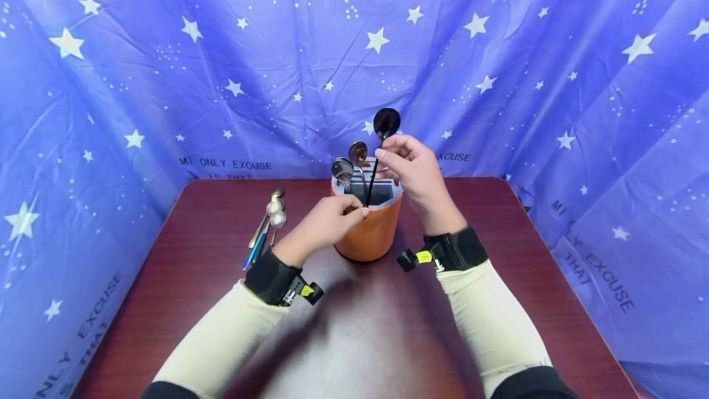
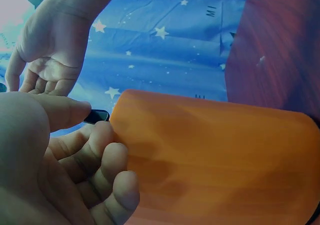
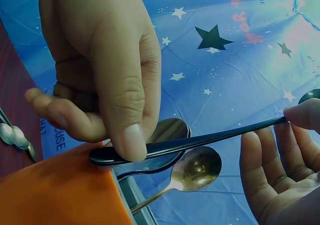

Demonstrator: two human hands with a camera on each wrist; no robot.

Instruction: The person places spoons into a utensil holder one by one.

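Observation:
Both hands hold one black spoon (image 1: pixel 386 122) above an orange utensil holder (image 1: pixel 368 233). Thumb and fingers of my right hand (image 1: pixel 415 168) pinch its neck just below the bowl, which points up. My left hand (image 1: pixel 324 220) pinches the lower end of the handle at the holder's rim; in the right wrist view the left thumb lies across that dark handle (image 3: pixel 215 136). Two other spoons stand in the holder, bowls up: a dark silvery spoon (image 1: pixel 341 168) and a gold-toned spoon (image 3: pixel 197 170). In the left wrist view, the handle tip (image 2: pixel 97 116) shows between the left thumb and fingers.
Several spoons (image 1: pixel 277 219), some with gold and blue handles, lie in a bunch on the dark red table (image 1: pixel 354 337), left of the holder. Grey dividers (image 1: pixel 382 193) show inside the holder. A blue star-patterned curtain (image 1: pixel 299 54) hangs behind and at both sides.

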